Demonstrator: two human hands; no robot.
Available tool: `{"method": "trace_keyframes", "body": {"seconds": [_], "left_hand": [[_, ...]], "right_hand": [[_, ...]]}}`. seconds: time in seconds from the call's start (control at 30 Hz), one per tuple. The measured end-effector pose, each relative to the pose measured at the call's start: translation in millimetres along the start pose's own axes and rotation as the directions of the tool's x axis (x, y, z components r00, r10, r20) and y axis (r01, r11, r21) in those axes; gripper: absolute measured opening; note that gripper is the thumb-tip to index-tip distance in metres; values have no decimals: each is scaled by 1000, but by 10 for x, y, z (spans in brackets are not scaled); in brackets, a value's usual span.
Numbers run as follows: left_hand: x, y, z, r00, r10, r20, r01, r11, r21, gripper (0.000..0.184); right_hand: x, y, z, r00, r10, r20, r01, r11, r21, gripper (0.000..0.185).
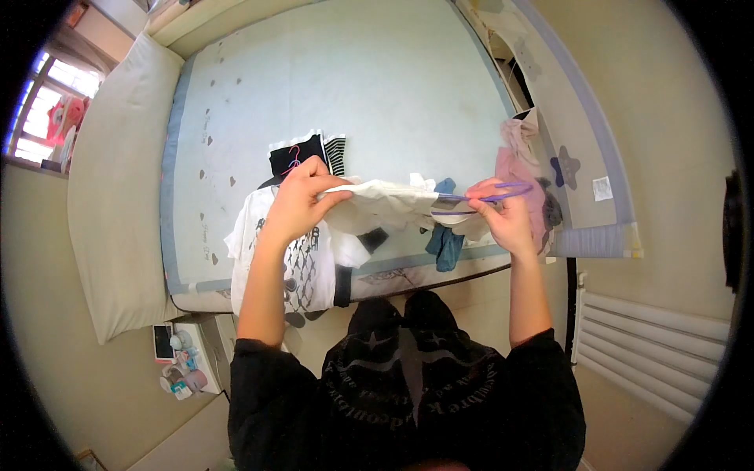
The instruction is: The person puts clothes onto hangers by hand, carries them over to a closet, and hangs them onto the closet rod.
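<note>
A white garment (385,196) is stretched sideways above the near part of the bed. My left hand (302,196) pinches its left end between thumb and fingers. At the other end, my right hand (506,212) is closed on a purple clothes hanger (514,190), whose left part reaches to the garment's opening; how far it goes in is hidden by the cloth. Beneath my left forearm lies a white shirt with a dark print (306,263). Just beyond my left hand are folded black clothes (302,157) with a small pink hanger (294,155) on them.
The bed (353,78) has a pale blue cover. Blue cloth (446,247) and pink clothes (522,169) lie on its near right side. A long pillow (118,188) borders the left. A white radiator (652,337) is at right, and a small cabinet with items (208,353) at lower left.
</note>
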State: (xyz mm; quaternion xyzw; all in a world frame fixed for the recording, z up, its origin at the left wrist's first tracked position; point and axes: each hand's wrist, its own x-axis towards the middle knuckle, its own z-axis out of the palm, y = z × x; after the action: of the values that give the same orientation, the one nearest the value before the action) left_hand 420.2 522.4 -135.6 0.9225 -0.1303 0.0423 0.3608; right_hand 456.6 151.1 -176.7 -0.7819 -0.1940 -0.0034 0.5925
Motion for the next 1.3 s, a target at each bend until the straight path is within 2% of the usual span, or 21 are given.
{"method": "trace_keyframes", "body": {"seconds": [0.1, 0.2, 0.3, 0.33, 0.4, 0.43, 0.5, 0.53, 0.57, 0.6, 0.67, 0.7, 0.8, 0.9, 1.0, 1.1, 1.2, 1.3], "left_hand": [[-13, -31, -116, 998, 4, 69, -8, 998, 66, 29], [81, 130, -29, 969, 239, -54, -233, 967, 100, 37], [220, 479, 219, 940, 341, -13, -339, 938, 78, 36], [262, 590, 298, 961, 273, 55, -276, 960, 55, 33], [330, 748, 418, 971, 138, 195, -145, 989, 22, 28], [347, 731, 460, 977, 152, 153, -156, 988, 18, 25], [399, 658, 559, 981, 181, 66, -182, 983, 13, 21], [406, 641, 549, 988, 155, 9, -154, 986, -69, 18], [418, 623, 495, 989, 146, -17, -147, 986, -72, 17], [422, 621, 411, 990, 137, -45, -140, 987, -75, 17], [414, 522, 279, 987, 108, -116, -118, 989, -85, 18], [412, 444, 223, 990, 25, -138, -41, 992, -118, 21], [403, 383, -24, 969, 64, -240, -85, 994, -75, 21], [369, 147, -231, 953, 109, -281, -133, 989, -67, 15], [345, 1, -377, 929, 195, -314, -247, 960, -133, 9], [270, 48, -490, 973, 136, -188, -138, 990, 1, 9], [198, 73, -496, 966, 193, -172, -172, 977, 129, 10], [72, -130, -533, 977, 69, -203, -108, 976, -189, 12]], "right_hand": [[15, 21, 44, 999, -32, -34, 32, 999, -6, 9], [92, -143, 144, 997, -75, 10, 76, 993, -86, 10], [227, -310, 355, 981, -183, 69, 192, 967, -169, 12], [257, -350, 427, 970, -228, 88, 241, 952, -190, 12], [288, -453, 575, 991, -112, 78, 113, 993, -21, 15], [286, -482, 604, 996, -51, 79, 46, 997, 63, 16], [323, -488, 539, 991, -131, 26, 131, 991, -5, 26], [335, -532, 458, 986, -165, -2, 165, 986, -29, 29], [357, -548, 379, 978, -207, -29, 205, 977, -55, 32], [336, -506, 284, 979, -206, -6, 200, 956, -213, 38], [277, -177, 20, 988, -69, 140, 119, 913, -389, 34], [236, 11, -90, 979, 10, 202, 89, 876, -475, 32], [107, 428, -275, 950, 258, 176, -209, 943, -259, 22], [12, 727, -379, 987, 146, 69, -134, 979, -157, 16], [-56, 845, -383, 983, 179, 35, -178, 983, -35, 18], [-90, 760, -300, 982, 185, -37, -178, 974, 141, 24], [-77, 530, -276, 989, 126, -82, -122, 991, 53, 30], [-38, 472, -349, 980, 188, -67, -189, 982, -10, 32]]}}
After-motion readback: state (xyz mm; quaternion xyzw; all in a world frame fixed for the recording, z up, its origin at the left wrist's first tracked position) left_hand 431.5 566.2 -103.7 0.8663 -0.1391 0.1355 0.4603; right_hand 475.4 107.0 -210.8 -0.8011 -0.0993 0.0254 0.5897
